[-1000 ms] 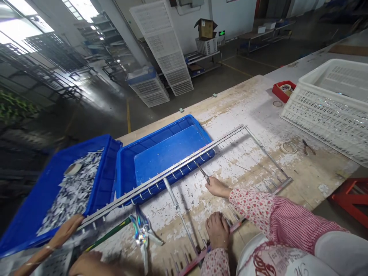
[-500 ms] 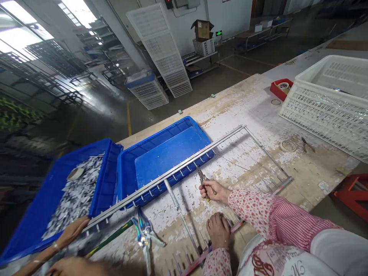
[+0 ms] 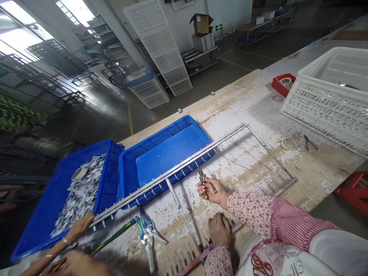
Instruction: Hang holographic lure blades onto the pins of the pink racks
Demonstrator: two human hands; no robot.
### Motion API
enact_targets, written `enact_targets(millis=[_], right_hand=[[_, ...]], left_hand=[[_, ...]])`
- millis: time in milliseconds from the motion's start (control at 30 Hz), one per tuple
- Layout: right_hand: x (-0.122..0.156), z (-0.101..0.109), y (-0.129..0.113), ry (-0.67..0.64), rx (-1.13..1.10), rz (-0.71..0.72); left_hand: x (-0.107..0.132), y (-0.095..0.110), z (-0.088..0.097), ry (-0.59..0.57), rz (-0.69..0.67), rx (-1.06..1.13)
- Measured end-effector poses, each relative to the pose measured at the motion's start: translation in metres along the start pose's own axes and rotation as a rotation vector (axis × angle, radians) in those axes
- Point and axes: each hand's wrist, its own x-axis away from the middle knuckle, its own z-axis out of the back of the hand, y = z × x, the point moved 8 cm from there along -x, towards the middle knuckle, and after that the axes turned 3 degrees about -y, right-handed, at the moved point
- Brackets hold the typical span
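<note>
My right hand [image 3: 213,190] is closed round a pair of pliers [image 3: 201,174], with the jaws up at a small hook under the long upper bar of a metal hanging rack [image 3: 184,163]. My left hand [image 3: 219,230] lies over the rack's near, reddish bar [image 3: 198,260], its fingers curled down and the fingertips partly hidden. Small hooks line the upper bar, and upright prongs stand along the near bar. The rack's upper bar rests across an empty-looking blue tray [image 3: 169,151]. At the left end another person's hand [image 3: 83,224] touches the bar; that person's other hand [image 3: 71,264] is blurred.
A blue bin [image 3: 107,180] at left holds many small silvery pieces and a tape roll. Shears [image 3: 148,230] with shiny handles lie under the rack. To the right are a tape roll [image 3: 289,143], more pliers [image 3: 310,142], a white crate [image 3: 324,107] and a red box [image 3: 283,84].
The view has shifted slightly. My right hand keeps the pliers at nearly the same hook, and my left hand stays on the near bar. The other person's blurred hand has moved a little.
</note>
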Motion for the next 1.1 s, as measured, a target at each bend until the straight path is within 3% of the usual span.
enact_targets(millis=[33, 133, 267, 333, 367, 467, 567, 700, 733, 833, 933, 1000, 1033, 1100], right_hand=[[0.001, 0.003, 0.002, 0.012, 0.020, -0.008], [0.009, 0.037, -0.002, 0.195, 0.515, -0.086], [0.020, 0.071, -0.048, 0.349, 1.300, -0.027], [0.021, 0.074, -0.064, 0.363, 1.494, 0.027], [0.020, 0.076, -0.066, 0.353, 1.389, 0.025], [0.016, 0.071, -0.047, 0.261, 0.705, -0.044], [0.013, 0.041, -0.023, 0.142, 0.284, -0.046], [0.010, 0.004, -0.010, -0.010, -0.196, 0.029], [0.011, 0.004, -0.007, 0.003, -0.146, -0.005], [0.016, 0.031, -0.008, 0.165, 0.409, -0.165], [0.022, 0.060, -0.041, 0.310, 1.022, -0.163], [0.025, 0.063, -0.062, 0.354, 1.258, -0.121], [0.026, 0.064, -0.065, 0.359, 1.193, -0.140], [0.032, 0.056, -0.049, 0.319, 0.715, -0.238]], left_hand=[[0.000, 0.000, 0.000, -0.010, 0.004, 0.002], [0.000, 0.001, 0.000, -0.014, 0.013, 0.005], [0.000, 0.000, -0.002, -0.005, 0.009, -0.003], [0.001, 0.000, -0.002, 0.006, 0.005, -0.011], [0.001, 0.000, -0.002, 0.011, 0.003, -0.015], [0.001, 0.001, -0.002, 0.016, -0.006, -0.019], [0.001, 0.001, -0.002, 0.025, -0.012, -0.022], [0.002, 0.002, -0.001, 0.044, -0.025, -0.043], [0.002, 0.002, -0.001, 0.050, -0.031, -0.047], [0.002, 0.001, 0.000, 0.084, -0.053, -0.056], [0.002, 0.002, 0.001, 0.114, -0.076, -0.064], [0.002, 0.002, 0.001, 0.109, -0.076, -0.065], [0.002, 0.002, 0.000, 0.101, -0.072, -0.063], [0.001, 0.002, -0.002, 0.081, -0.072, -0.057]])
